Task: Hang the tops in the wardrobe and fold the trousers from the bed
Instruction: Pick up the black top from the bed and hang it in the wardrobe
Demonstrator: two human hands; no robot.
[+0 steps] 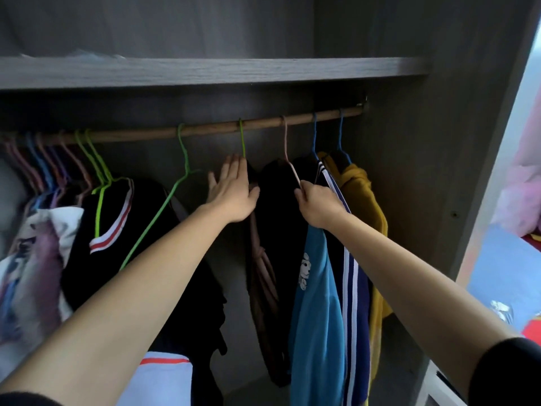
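Hanging a top: the right hand pinches the pink hanger, its black top hooked on the rail, while the left hand lies flat and open beside it; next, probably, release and fetch another garment.

Left-end hangers blurred, black top lost in shadow, perhaps bedding cut off at right edge

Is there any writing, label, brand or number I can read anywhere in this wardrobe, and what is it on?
None can be read.
The blue top bears only a white cartoon figure, no words.
The pink hanger pinched by the right hand shows no mark.
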